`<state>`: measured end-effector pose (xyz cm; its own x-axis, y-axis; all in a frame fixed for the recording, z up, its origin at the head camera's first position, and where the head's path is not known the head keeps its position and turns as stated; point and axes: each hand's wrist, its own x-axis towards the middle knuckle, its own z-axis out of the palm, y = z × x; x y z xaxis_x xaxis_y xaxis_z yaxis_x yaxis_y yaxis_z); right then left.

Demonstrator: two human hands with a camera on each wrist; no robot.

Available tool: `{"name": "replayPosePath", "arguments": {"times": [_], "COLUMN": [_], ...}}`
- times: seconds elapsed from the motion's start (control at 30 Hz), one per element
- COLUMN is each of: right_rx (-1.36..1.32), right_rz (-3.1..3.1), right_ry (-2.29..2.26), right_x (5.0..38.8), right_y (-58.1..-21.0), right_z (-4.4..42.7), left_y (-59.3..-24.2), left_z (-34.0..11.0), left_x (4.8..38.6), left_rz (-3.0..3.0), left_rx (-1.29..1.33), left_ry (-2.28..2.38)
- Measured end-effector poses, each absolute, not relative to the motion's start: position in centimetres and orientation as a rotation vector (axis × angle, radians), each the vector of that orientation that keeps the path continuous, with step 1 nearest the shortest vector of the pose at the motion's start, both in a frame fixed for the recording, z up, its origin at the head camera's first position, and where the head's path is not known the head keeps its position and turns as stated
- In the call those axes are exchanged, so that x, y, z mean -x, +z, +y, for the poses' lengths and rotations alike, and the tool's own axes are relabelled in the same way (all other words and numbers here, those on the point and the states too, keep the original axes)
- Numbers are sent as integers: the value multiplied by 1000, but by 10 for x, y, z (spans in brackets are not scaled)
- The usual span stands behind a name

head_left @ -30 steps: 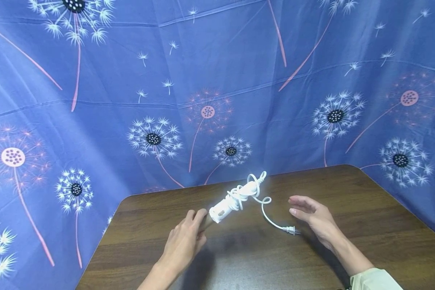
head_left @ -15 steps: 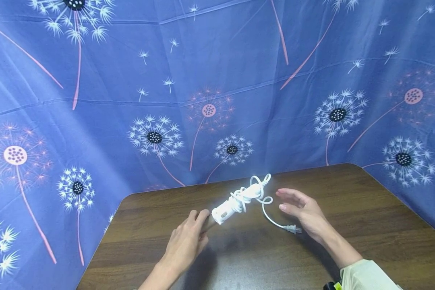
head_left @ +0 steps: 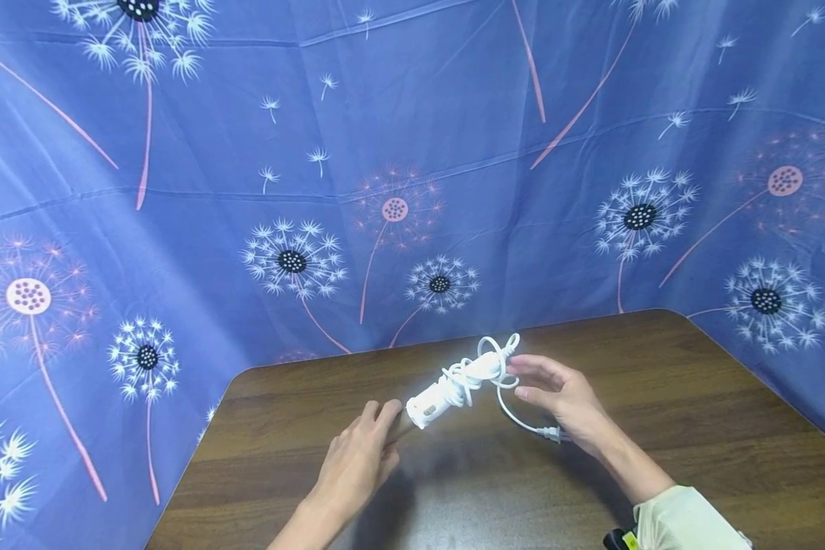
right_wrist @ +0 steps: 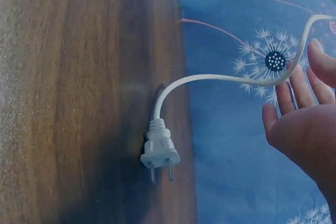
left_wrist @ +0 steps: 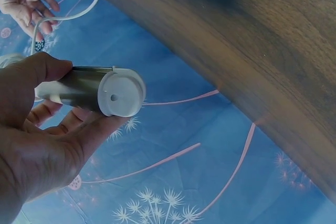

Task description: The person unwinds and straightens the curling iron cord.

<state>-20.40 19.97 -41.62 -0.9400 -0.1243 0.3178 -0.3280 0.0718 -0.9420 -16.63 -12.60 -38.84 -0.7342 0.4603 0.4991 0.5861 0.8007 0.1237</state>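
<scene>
My left hand point(head_left: 357, 458) grips the metallic handle point(left_wrist: 79, 88) of a white device point(head_left: 436, 401), holding it tilted over the table. A white cord point(head_left: 462, 380) is wound around its body, with loose loops at the far end. My right hand point(head_left: 571, 401) is beside that end with its fingers apart and relaxed; whether the fingertips touch the cord I cannot tell. From the loops the cord hangs down to a two-prong plug point(right_wrist: 160, 148). In the left wrist view, the handle's round white end cap point(left_wrist: 123, 94) faces the camera.
The brown wooden table point(head_left: 261, 428) reaches back to a blue curtain point(head_left: 454, 153) with a dandelion pattern. Near the right sleeve, a black and yellow object point(head_left: 621, 539) shows at the bottom edge of the head view.
My right hand has moved left, up to the cord loops at the device's far end. The device has shifted slightly to the right in my left hand's grip.
</scene>
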Motion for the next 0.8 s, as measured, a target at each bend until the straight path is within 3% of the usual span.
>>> {"name": "replayPosePath", "arguments": {"times": [0.53, 0.8], "right_rx": [-437, -427], "right_rz": [-2404, -2338], "right_ry": [1615, 1696], "right_x": [203, 210], "right_y": [-405, -404], "right_z": [176, 176], "left_y": [-390, -390], "left_z": [-126, -126], "left_x": [163, 163], "left_rz": [-2552, -2553], "left_rx": [800, 789], "left_ry": [-376, -364]}}
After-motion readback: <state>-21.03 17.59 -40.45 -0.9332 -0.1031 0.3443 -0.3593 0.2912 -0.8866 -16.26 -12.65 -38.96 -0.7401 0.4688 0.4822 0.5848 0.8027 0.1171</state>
